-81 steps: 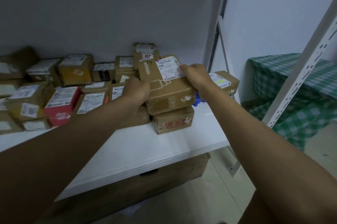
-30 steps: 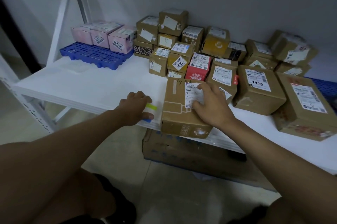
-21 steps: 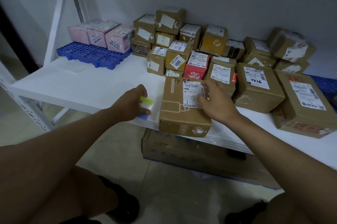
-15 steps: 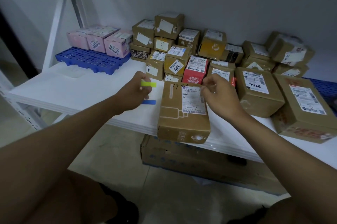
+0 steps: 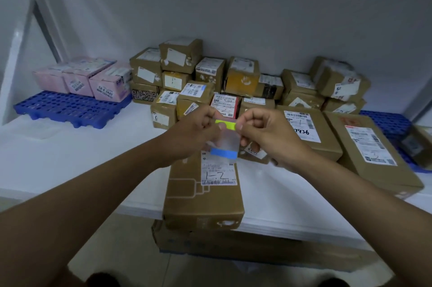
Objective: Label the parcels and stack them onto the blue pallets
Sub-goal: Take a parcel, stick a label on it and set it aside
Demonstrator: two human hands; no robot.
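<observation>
Parcel point(image 5: 203, 189) lying flat at shelf point(image 5: 70, 163) edge, no longer touched, label sheet point(image 5: 225, 140) now lifted off shelf and being pinched above it between left hand point(image 5: 196, 133) and right hand point(image 5: 264, 133), likely peeling sticker before labelling, pallet point(image 5: 67, 109) stacking pending.

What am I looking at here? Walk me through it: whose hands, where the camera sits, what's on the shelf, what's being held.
No machine here: a person wears a camera on the head, looking down at their own two hands. The left hand and right hand together pinch a small clear sheet with a green strip on top and a blue strip below. Under it, a brown parcel marked "1-2" lies at the edge of the white shelf. Behind are many more labelled parcels. At the left, pink boxes sit on a blue pallet.
</observation>
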